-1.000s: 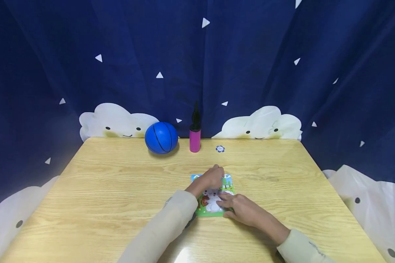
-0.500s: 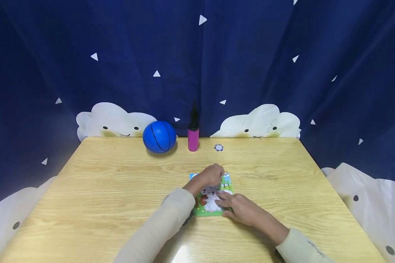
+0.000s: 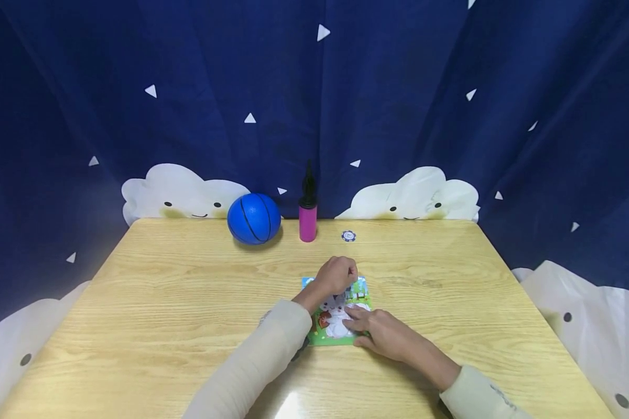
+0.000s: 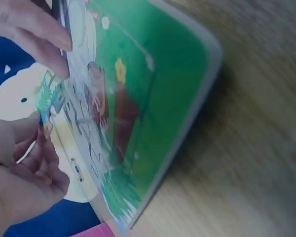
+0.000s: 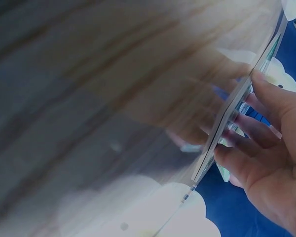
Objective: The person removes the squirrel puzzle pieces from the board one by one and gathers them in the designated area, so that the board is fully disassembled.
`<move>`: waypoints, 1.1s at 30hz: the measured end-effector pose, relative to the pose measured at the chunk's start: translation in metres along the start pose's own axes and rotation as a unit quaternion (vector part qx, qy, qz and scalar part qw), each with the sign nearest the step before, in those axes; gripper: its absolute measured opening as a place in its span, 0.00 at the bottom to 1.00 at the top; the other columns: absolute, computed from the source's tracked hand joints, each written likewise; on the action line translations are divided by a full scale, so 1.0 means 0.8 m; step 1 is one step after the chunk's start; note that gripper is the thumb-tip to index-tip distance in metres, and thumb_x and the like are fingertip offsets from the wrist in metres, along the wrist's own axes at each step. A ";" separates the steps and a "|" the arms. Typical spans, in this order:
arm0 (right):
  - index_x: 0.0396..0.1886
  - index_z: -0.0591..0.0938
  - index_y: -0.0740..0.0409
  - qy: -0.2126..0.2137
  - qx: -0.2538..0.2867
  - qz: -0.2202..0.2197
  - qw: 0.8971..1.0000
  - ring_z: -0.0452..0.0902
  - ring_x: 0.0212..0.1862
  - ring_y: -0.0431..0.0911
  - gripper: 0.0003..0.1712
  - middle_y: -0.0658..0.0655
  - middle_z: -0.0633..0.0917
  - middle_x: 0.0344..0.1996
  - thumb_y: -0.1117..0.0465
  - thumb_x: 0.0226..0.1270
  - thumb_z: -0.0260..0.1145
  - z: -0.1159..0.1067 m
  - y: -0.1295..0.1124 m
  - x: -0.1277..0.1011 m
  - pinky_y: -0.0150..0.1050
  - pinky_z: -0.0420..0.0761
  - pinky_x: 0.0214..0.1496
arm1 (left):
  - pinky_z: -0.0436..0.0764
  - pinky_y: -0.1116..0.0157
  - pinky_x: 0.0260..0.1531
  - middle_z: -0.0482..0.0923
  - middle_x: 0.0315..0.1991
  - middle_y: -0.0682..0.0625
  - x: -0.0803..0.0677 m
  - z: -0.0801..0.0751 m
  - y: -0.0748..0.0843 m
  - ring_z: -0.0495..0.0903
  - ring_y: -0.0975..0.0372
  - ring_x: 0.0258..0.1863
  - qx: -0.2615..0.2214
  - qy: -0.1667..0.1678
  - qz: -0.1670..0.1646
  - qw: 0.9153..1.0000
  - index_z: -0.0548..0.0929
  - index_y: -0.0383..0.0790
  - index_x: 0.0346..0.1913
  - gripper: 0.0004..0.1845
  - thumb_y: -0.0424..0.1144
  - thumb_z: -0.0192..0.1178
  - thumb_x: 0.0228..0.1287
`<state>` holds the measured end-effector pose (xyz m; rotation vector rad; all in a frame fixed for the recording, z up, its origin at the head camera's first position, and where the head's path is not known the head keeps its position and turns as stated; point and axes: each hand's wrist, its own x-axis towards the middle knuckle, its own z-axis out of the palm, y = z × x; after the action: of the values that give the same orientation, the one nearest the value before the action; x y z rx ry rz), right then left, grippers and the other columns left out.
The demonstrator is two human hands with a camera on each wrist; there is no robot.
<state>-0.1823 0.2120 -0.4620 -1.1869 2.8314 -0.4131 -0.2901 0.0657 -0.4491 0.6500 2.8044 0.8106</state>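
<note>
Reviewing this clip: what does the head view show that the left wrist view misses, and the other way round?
Only the head view shows the whole wooden table, the blue ball, the small round token and the right hand resting its fingers on the puzzle board. Only the left wrist view shows a small puzzle piece pinched in the left hand's fingertips and the board's grey rim up close. Both show the puzzle board, the left hand and the pink pump.
</note>
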 end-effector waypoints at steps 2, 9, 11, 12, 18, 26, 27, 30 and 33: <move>0.55 0.79 0.61 -0.001 0.007 0.003 1.000 0.72 0.62 0.56 0.24 0.64 0.74 0.62 0.56 0.61 0.66 0.000 0.001 0.000 0.50 0.73 0.61 | 0.73 0.72 0.33 0.77 0.28 0.56 -0.001 -0.003 -0.002 0.71 0.67 0.28 -0.032 -0.008 0.005 0.999 0.81 0.44 0.29 0.08 0.35 0.55 0.66; 0.55 0.80 0.62 0.008 0.013 -0.002 1.000 0.72 0.62 0.58 0.24 0.65 0.75 0.61 0.56 0.59 0.67 0.002 0.002 0.001 0.51 0.73 0.61 | 0.73 0.70 0.37 0.78 0.32 0.52 -0.005 -0.028 -0.013 0.72 0.65 0.32 -0.075 -0.005 0.044 0.996 0.81 0.39 0.32 0.08 0.34 0.54 0.68; 0.55 0.80 0.62 0.006 0.014 0.002 1.000 0.72 0.63 0.57 0.25 0.64 0.74 0.62 0.55 0.59 0.67 0.001 0.002 0.001 0.51 0.72 0.61 | 0.74 0.69 0.39 0.79 0.33 0.52 -0.008 -0.037 -0.019 0.73 0.65 0.33 -0.062 -0.005 0.050 0.997 0.81 0.40 0.32 0.08 0.34 0.54 0.68; 0.55 0.80 0.61 0.004 0.015 0.004 1.000 0.72 0.63 0.57 0.25 0.64 0.74 0.62 0.55 0.59 0.67 0.001 0.002 0.001 0.51 0.72 0.62 | 0.74 0.69 0.38 0.79 0.33 0.52 -0.009 -0.041 -0.023 0.73 0.65 0.33 -0.060 -0.005 0.047 0.997 0.81 0.40 0.32 0.08 0.33 0.54 0.68; 0.55 0.80 0.62 0.011 0.010 -0.004 1.000 0.73 0.61 0.59 0.25 0.66 0.75 0.61 0.56 0.58 0.68 0.003 0.001 0.001 0.52 0.73 0.60 | 0.75 0.67 0.36 0.79 0.34 0.50 -0.023 -0.067 -0.050 0.74 0.64 0.32 -0.057 0.001 0.026 0.998 0.80 0.40 0.32 0.07 0.33 0.53 0.68; 0.55 0.80 0.61 0.005 0.015 0.006 1.000 0.72 0.62 0.58 0.26 0.65 0.75 0.61 0.55 0.59 0.68 0.004 0.002 0.001 0.52 0.73 0.60 | 0.74 0.60 0.48 0.81 0.33 0.49 -0.045 -0.098 -0.088 0.76 0.59 0.38 -0.018 0.012 0.032 0.999 0.81 0.38 0.31 0.06 0.31 0.55 0.65; 0.55 0.80 0.61 0.005 0.015 0.007 1.000 0.72 0.62 0.58 0.26 0.65 0.75 0.61 0.55 0.58 0.68 0.004 0.002 0.001 0.52 0.73 0.60 | 0.75 0.60 0.47 0.81 0.33 0.49 -0.048 -0.102 -0.093 0.76 0.59 0.38 -0.012 0.011 0.029 0.999 0.81 0.38 0.31 0.06 0.30 0.55 0.65; 0.55 0.80 0.61 0.003 0.016 0.010 1.000 0.72 0.63 0.57 0.26 0.64 0.75 0.62 0.54 0.59 0.68 0.003 0.001 0.001 0.52 0.73 0.61 | 0.76 0.62 0.44 0.81 0.33 0.49 -0.056 -0.110 -0.106 0.77 0.61 0.37 0.001 0.004 0.013 1.000 0.81 0.39 0.31 0.07 0.30 0.55 0.65; 0.55 0.80 0.61 0.001 0.016 0.010 1.000 0.72 0.63 0.57 0.26 0.64 0.75 0.61 0.55 0.59 0.68 0.002 0.001 0.001 0.51 0.73 0.61 | 0.76 0.64 0.40 0.81 0.32 0.50 -0.061 -0.116 -0.117 0.77 0.62 0.35 0.001 -0.008 0.001 1.000 0.81 0.39 0.30 0.06 0.30 0.56 0.64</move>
<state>-0.1829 0.2115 -0.4635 -1.1509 2.8246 -0.4582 -0.3042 -0.0710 -0.4200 0.6577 2.7914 0.8003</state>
